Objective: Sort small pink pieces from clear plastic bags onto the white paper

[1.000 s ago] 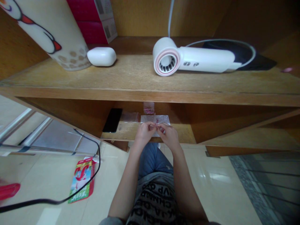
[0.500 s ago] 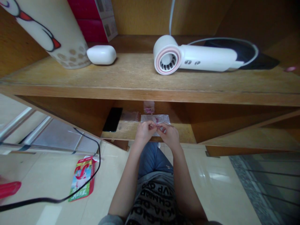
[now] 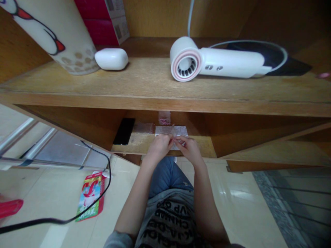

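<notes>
A: What has changed since a second ago?

B: Little. Both hands have stayed together at the near edge of the lower shelf (image 3: 207,146), and the small pink item that showed between the fingertips is no longer plain to see.

A: How are the hands set now?

B: The left hand (image 3: 159,146) and the right hand (image 3: 188,148) meet at the fingertips, both pinched on a clear plastic bag (image 3: 171,131) that lies flat on the lower shelf. Whatever tiny thing sits inside the pinch is too small to tell.

A: And around the bag?

B: Just to its left lies another clear bag (image 3: 143,128), and farther left a black phone (image 3: 124,131) near the shelf's left end. Beyond the first bag, deeper in, is a small packet with pink contents (image 3: 164,118).

A: Higher up?

B: On the upper shelf (image 3: 144,89) a white hair dryer (image 3: 217,63) lies on its side to the right, a white case (image 3: 111,59) to the left, beside a tall printed cup (image 3: 55,34). A black cable (image 3: 77,215) crosses the floor over a red and green packet (image 3: 91,196).
</notes>
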